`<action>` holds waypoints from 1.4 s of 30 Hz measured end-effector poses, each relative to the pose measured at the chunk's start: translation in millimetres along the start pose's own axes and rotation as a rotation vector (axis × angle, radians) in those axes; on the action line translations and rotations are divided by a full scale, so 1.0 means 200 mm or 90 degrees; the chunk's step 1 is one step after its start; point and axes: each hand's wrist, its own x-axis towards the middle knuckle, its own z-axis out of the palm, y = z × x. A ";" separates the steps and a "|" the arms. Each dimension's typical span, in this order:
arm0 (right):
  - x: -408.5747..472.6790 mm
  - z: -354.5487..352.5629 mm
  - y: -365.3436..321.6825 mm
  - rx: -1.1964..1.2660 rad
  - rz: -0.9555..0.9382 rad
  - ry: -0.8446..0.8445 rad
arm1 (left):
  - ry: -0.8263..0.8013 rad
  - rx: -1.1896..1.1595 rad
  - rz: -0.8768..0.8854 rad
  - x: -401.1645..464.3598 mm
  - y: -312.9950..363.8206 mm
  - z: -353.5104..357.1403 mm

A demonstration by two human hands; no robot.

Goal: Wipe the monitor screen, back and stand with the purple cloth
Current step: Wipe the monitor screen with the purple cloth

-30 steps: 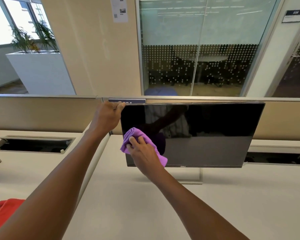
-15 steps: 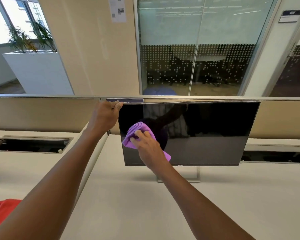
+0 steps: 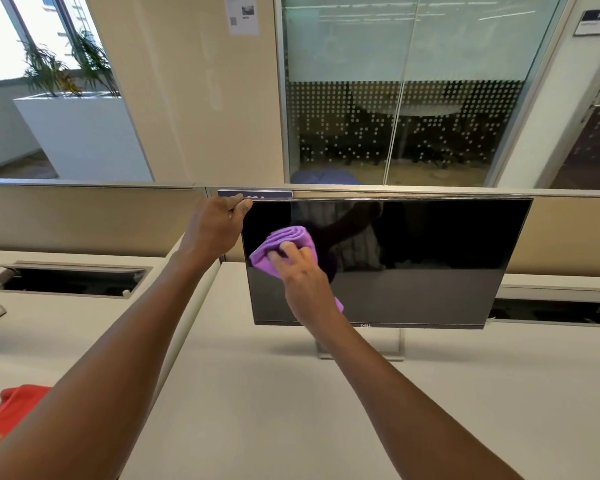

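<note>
Our right hand (image 3: 303,282) presses the purple cloth (image 3: 284,245) flat against the monitor (image 3: 413,261), with the fingers spread over the bunched fabric and slightly bent on it. The cloth sits on the left part of the dark screen, its rolled edge poking out above our fingertips and a small corner showing below the wrist. Our left hand (image 3: 215,226) is up and to the left of the right one, curled around the monitor's top left corner, thumb side on the front edge and the other fingers hidden behind the panel.

The screen is off and glossy; we see our own arm and a striped shirt mirrored in it just right of the cloth. Below our right wrist the stand (image 3: 400,344) shows as a pale frame resting on the desk (image 3: 257,410), partly hidden by the forearm.

Behind the monitor runs a beige divider panel (image 3: 84,220) with a metal top rail, and a small blue label (image 3: 257,194) sits on it just above our left hand. Left of our left arm there is an open cable slot (image 3: 70,282) in the neighbouring desk, and another slot (image 3: 555,311) lies to the right of the monitor. Near our left elbow lies something red (image 3: 18,407); we cannot tell what it is. Farther back, a white planter (image 3: 80,133) with green plants stands to the left, and a glass wall (image 3: 395,88) with a dotted pattern rises behind the divider.
</note>
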 end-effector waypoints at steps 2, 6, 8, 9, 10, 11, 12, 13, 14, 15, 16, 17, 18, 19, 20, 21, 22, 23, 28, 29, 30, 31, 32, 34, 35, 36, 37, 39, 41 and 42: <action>-0.07 0.09 -0.03 0.004 -0.028 -0.063 | 0.001 -0.005 -0.014 -0.01 0.01 0.00; -0.28 0.22 0.03 -0.031 -0.025 -0.124 | 0.002 -0.013 -0.017 -0.03 -0.01 -0.01; -0.31 0.22 0.06 -0.048 0.001 -0.101 | 0.002 -0.009 -0.007 -0.03 -0.02 -0.01; -0.30 0.20 0.06 -0.050 0.012 -0.078 | 0.001 -0.008 -0.003 -0.02 -0.02 -0.01; -0.26 0.18 0.05 -0.050 0.019 -0.051 | 0.004 -0.006 0.000 -0.02 -0.02 0.00; -0.21 0.16 0.03 -0.050 0.018 -0.028 | 0.007 -0.003 0.000 -0.03 -0.02 0.00; -0.16 0.14 0.00 -0.052 0.010 -0.012 | 0.011 -0.002 0.002 -0.03 -0.01 0.00; -0.10 0.12 -0.04 -0.053 -0.004 -0.005 | 0.016 0.000 0.005 -0.03 -0.01 0.00; -0.06 0.13 -0.07 -0.057 -0.019 -0.010 | 0.019 0.006 0.009 -0.03 -0.01 0.01; -0.03 0.14 -0.11 -0.063 -0.035 -0.026 | 0.020 0.013 0.012 -0.03 -0.01 0.01; -0.01 0.17 -0.13 -0.072 -0.053 -0.051 | 0.020 0.017 0.012 -0.03 -0.01 0.01; -0.02 0.22 -0.14 -0.082 -0.072 -0.080 | 0.020 0.017 0.010 -0.03 -0.01 0.01; -0.04 0.26 -0.14 -0.087 -0.088 -0.110 | 0.020 0.014 0.008 -0.02 -0.02 0.01; -0.08 0.30 -0.14 -0.091 -0.097 -0.139 | 0.020 0.012 0.009 -0.02 -0.02 0.01; -0.13 0.33 -0.12 -0.101 -0.105 -0.165 | 0.019 0.009 0.011 -0.02 -0.02 0.01; -0.18 0.36 -0.10 -0.121 -0.115 -0.187 | 0.019 0.007 0.013 -0.02 -0.02 0.01; -0.23 0.37 -0.09 -0.143 -0.122 -0.201 | 0.018 0.007 0.014 -0.03 -0.02 0.01; -0.27 0.36 -0.07 -0.152 -0.119 -0.205 | 0.020 0.006 0.014 -0.03 -0.02 0.01; -0.18 0.26 -0.06 -0.128 -0.027 -0.105 | 0.028 0.012 0.025 -0.03 -0.04 0.03; -0.13 0.24 -0.08 -0.122 -0.032 -0.089 | 0.028 0.014 0.026 -0.03 -0.04 0.03; -0.09 0.23 -0.10 -0.117 -0.045 -0.085 | 0.030 0.017 0.025 -0.03 -0.03 0.03; -0.07 0.23 -0.11 -0.112 -0.060 -0.089 | 0.032 0.019 0.019 -0.02 -0.03 0.03; -0.06 0.25 -0.12 -0.106 -0.074 -0.098 | 0.032 0.020 0.016 -0.02 -0.03 0.03; -0.10 0.30 -0.11 -0.102 -0.090 -0.124 | 0.026 0.010 0.020 -0.03 -0.02 0.02; -0.15 0.32 -0.09 -0.104 -0.095 -0.142 | 0.023 0.004 0.023 -0.04 -0.01 0.02; -0.20 0.34 -0.07 -0.111 -0.098 -0.160 | 0.022 0.000 0.021 -0.04 -0.01 0.02; -0.26 0.35 -0.04 -0.123 -0.098 -0.173 | 0.022 -0.001 0.016 -0.05 -0.01 0.01; -0.34 0.33 0.02 -0.149 -0.071 -0.171 | 0.023 0.001 0.010 -0.05 -0.01 0.01; -0.37 0.27 0.08 -0.146 -0.018 -0.130 | 0.020 -0.002 0.005 -0.05 -0.01 0.01; -0.36 0.25 0.10 -0.142 0.001 -0.104 | 0.016 -0.009 0.003 -0.05 -0.02 0.02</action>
